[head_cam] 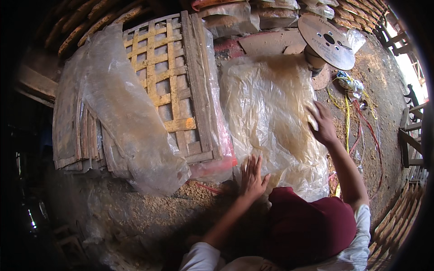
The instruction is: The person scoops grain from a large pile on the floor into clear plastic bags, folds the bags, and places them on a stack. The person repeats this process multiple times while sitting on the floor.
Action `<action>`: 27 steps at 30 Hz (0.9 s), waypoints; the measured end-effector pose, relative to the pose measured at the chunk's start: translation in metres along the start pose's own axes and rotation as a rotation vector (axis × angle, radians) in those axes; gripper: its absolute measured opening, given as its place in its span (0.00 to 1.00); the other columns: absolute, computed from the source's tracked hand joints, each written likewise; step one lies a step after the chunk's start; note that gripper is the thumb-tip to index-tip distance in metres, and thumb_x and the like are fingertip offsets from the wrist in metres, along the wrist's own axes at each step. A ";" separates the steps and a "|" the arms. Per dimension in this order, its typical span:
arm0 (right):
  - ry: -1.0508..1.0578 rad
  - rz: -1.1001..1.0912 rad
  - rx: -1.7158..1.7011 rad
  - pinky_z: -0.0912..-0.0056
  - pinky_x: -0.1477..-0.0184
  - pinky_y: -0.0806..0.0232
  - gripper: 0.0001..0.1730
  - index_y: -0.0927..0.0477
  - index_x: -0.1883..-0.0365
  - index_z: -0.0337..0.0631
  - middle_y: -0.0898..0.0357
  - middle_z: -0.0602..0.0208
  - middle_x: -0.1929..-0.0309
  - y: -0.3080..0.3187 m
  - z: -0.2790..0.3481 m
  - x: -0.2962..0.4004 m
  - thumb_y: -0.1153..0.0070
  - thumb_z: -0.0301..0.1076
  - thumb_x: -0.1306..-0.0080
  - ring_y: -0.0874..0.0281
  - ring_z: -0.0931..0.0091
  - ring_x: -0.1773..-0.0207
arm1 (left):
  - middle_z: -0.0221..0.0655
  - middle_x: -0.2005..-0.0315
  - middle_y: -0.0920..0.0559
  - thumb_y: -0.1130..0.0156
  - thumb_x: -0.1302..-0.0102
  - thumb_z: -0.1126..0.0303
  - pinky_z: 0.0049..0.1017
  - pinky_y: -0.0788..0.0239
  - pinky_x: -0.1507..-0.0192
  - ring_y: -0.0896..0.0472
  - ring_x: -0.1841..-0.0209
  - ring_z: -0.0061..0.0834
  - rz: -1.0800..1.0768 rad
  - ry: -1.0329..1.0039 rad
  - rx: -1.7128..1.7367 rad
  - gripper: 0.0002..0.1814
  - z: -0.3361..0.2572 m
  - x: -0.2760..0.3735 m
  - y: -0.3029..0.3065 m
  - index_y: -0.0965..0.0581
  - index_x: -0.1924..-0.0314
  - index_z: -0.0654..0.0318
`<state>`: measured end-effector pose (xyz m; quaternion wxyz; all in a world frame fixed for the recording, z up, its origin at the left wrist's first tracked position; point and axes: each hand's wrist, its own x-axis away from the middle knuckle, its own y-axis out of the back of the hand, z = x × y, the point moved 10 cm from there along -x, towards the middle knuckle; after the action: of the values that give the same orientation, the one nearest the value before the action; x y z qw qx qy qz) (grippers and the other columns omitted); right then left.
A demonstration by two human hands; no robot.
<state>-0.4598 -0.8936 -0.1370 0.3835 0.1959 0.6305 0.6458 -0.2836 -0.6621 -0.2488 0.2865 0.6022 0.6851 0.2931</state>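
Before me lies a wide, wrinkled, translucent plastic sheet [271,111] with brownish stains. At its lower left edge rests my left hand [252,178], fingers spread, palm down. My right hand [322,123] lies on the sheet's right edge; whether its fingers pinch the plastic is hard to tell. To the left stands a yellow lattice panel [173,74] in a weathered wooden frame [198,84]. A second long plastic sheet [125,111] hangs slantwise over it and over a stack of thin wooden boards [84,135]. Reddish plastic [220,166] shows beneath the frame.
A round wooden cable reel [326,42] stands beyond the sheet at the upper right. Yellow twine [347,125] and red twine [376,139] lie on the dusty floor beside my right arm. Filled plastic bags [230,22] are at the back. A wooden rack [412,135] stands far right.
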 end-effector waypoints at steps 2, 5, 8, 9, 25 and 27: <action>0.060 0.170 0.067 0.48 0.23 0.58 0.37 0.42 0.25 0.64 0.53 0.55 0.22 -0.040 0.032 -0.039 0.46 0.49 0.32 0.55 0.56 0.21 | 0.57 0.26 0.51 0.48 0.30 0.48 0.53 0.64 0.26 0.54 0.24 0.54 -0.008 0.057 -0.077 0.43 0.008 -0.004 -0.010 0.50 0.24 0.62; -0.104 0.274 0.221 0.47 0.22 0.65 0.39 0.47 0.24 0.67 0.60 0.58 0.20 -0.106 -0.008 -0.057 0.50 0.55 0.31 0.62 0.59 0.19 | 0.57 0.26 0.55 0.46 0.32 0.46 0.53 0.67 0.26 0.59 0.23 0.55 0.030 0.107 -0.143 0.46 0.020 -0.016 -0.020 0.52 0.24 0.62; -0.295 0.348 0.226 0.46 0.22 0.67 0.39 0.48 0.23 0.67 0.61 0.59 0.20 -0.130 -0.041 -0.058 0.53 0.58 0.31 0.64 0.60 0.18 | 0.57 0.25 0.57 0.43 0.34 0.47 0.52 0.69 0.25 0.61 0.23 0.56 0.074 0.115 -0.144 0.49 0.030 -0.034 -0.009 0.54 0.24 0.63; -0.285 0.342 0.206 0.44 0.23 0.67 0.39 0.48 0.24 0.67 0.61 0.58 0.20 -0.134 -0.045 -0.056 0.53 0.58 0.31 0.64 0.59 0.19 | 0.58 0.25 0.58 0.41 0.35 0.48 0.52 0.70 0.25 0.62 0.23 0.56 0.092 0.111 -0.129 0.50 0.031 -0.038 -0.008 0.54 0.24 0.63; 0.023 0.012 0.098 0.46 0.25 0.55 0.21 0.20 0.44 0.52 0.30 0.68 0.33 -0.061 0.008 -0.061 0.39 0.35 0.38 0.37 0.63 0.30 | 0.40 0.30 0.36 0.48 0.33 0.68 0.55 0.59 0.26 0.43 0.25 0.40 0.335 -0.576 -0.158 0.24 0.002 0.124 0.061 0.28 0.36 0.54; 0.081 -0.123 0.118 0.49 0.33 0.41 0.13 0.15 0.55 0.48 0.19 0.64 0.47 -0.037 -0.025 -0.033 0.40 0.27 0.38 0.26 0.61 0.41 | 0.36 0.48 0.22 0.46 0.36 0.66 0.50 0.53 0.27 0.28 0.37 0.36 0.641 -0.548 -0.219 0.17 0.028 0.169 0.097 0.24 0.47 0.56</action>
<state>-0.4486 -0.9382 -0.1680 0.3845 0.1527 0.6934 0.5900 -0.2177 -0.4825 -0.2013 0.4142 0.8061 0.3270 0.2676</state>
